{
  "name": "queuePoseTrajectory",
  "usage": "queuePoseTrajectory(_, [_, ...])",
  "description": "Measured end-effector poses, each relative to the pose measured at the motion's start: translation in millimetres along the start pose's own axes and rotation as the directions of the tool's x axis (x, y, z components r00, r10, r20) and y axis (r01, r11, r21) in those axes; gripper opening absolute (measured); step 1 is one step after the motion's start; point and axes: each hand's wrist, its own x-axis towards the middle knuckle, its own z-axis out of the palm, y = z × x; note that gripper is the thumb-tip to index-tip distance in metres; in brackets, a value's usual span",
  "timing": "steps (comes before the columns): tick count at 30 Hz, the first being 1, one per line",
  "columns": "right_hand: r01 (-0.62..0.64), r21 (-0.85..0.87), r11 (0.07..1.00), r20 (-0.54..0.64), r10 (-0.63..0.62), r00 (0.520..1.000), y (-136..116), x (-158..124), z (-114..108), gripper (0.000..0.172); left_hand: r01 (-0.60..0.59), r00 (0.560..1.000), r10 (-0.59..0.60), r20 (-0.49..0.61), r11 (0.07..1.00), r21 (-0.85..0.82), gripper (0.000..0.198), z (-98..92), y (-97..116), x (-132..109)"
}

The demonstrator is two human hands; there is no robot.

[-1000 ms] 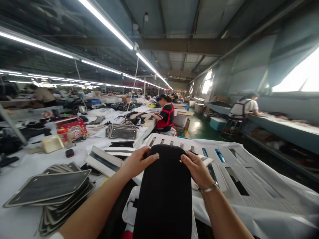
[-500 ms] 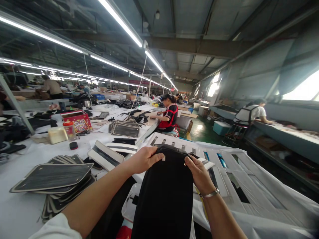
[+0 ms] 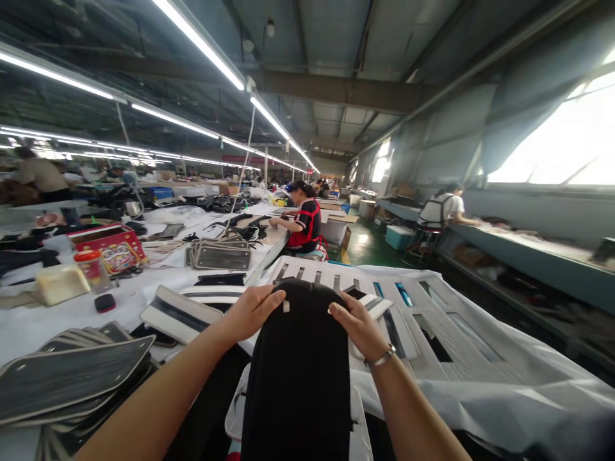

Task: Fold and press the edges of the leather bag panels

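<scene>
A long black padded piece with a rounded far end, perhaps part of a bag [image 3: 300, 378], stands out in front of me between my forearms. My left hand [image 3: 252, 310] grips its upper left edge, thumb on top beside a small pale tag [image 3: 286, 307]. On the upper right edge my right hand [image 3: 358, 323] is closed in the same way, thumb over the surface and fingers behind. The fingers under the piece are hidden. A white plastic container [image 3: 235, 410] shows partly beneath it.
Stacked dark panels with pale borders [image 3: 72, 371] lie at left, near a red box [image 3: 113, 246] and a lidded jar [image 3: 91, 269]. White sheeting with slots [image 3: 461, 346] covers the right side. A co-worker [image 3: 305, 221] sits ahead at the table.
My view has turned slightly right, so the surroundings sit further left. Both hands keep hold of the black piece, and its far end looks more rounded.
</scene>
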Motion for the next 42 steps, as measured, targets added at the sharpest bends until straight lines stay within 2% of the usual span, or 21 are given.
queuePoseTrajectory(3, [0.005,0.134,0.991,0.049,-0.012,0.999,3,-2,4,0.039,0.028,1.0,-0.027,0.013,0.999,-0.033,0.043,-3.7,-6,-4])
queuePoseTrajectory(8, [0.04,0.23,0.972,0.037,-0.049,0.998,3,0,11,0.038,0.059,0.998,-0.057,0.027,0.995,-0.079,0.043,-10.2,-11,-8])
queuePoseTrajectory(16, [-0.048,0.454,0.89,0.035,0.037,0.999,-3,-1,22,0.032,0.161,0.986,-0.136,0.1,0.939,-0.304,0.042,-8.0,-20,-16])
queuePoseTrajectory(20, [-0.079,0.472,0.878,-0.008,0.094,0.996,6,-4,21,0.029,0.031,0.998,-0.025,0.052,0.992,-0.124,0.039,-10.6,-11,-16])
queuePoseTrajectory(24, [-0.112,0.475,0.873,-0.035,0.146,0.989,14,-3,16,0.025,-0.029,0.996,0.023,0.085,0.997,0.067,0.034,-13.3,5,-12])
queuePoseTrajectory(27, [-0.133,0.439,0.889,-0.015,0.155,0.988,15,-2,15,0.026,-0.009,0.999,0.0,0.049,0.986,0.168,0.035,-13.4,11,-10])
queuePoseTrajectory(30, [-0.131,0.319,0.939,-0.001,0.138,0.99,13,-2,12,0.031,0.005,1.0,-0.012,0.028,0.975,0.224,0.038,-13.8,11,-10])
queuePoseTrajectory(31, [-0.114,0.231,0.966,0.001,0.116,0.993,10,-2,10,0.033,0.008,0.999,-0.016,0.032,0.975,0.224,0.038,-14.2,10,-10])
queuePoseTrajectory(33, [-0.037,-0.059,0.998,-0.053,0.034,0.998,3,-1,5,0.036,0.013,0.998,-0.025,0.054,0.98,0.2,0.04,-15.6,7,-10])
queuePoseTrajectory(34, [0.016,-0.24,0.971,-0.119,-0.045,0.992,-3,-1,3,0.035,0.013,0.997,-0.026,0.069,0.983,0.182,0.04,-16.3,6,-9])
queuePoseTrajectory(35, [0.07,-0.418,0.906,-0.181,-0.158,0.971,-10,0,2,0.033,0.01,0.996,-0.025,0.086,0.986,0.167,0.04,-17.0,5,-8])
queuePoseTrajectory(36, [0.126,-0.573,0.81,-0.208,-0.292,0.934,-19,0,2,0.03,0.003,0.995,-0.019,0.102,0.988,0.156,0.04,-17.6,6,-8])
queuePoseTrajectory(37, [0.188,-0.693,0.697,-0.18,-0.419,0.89,-28,0,3,0.027,-0.009,0.993,-0.008,0.12,0.989,0.145,0.04,-18.1,7,-7])
queuePoseTrajectory(39, [0.325,-0.827,0.458,0.01,-0.568,0.823,-47,-1,12,0.028,-0.049,0.987,0.031,0.158,0.993,0.11,0.037,-18.7,11,-6])
queuePoseTrajectory(41, [0.431,-0.859,0.276,0.217,-0.565,0.796,-63,-3,25,0.027,-0.097,0.979,0.082,0.184,0.992,0.076,0.034,-19.1,14,-6])
queuePoseTrajectory(42, [0.454,-0.863,0.224,0.276,-0.544,0.792,-69,-4,32,0.026,-0.117,0.976,0.103,0.19,0.991,0.068,0.033,-19.2,15,-6])
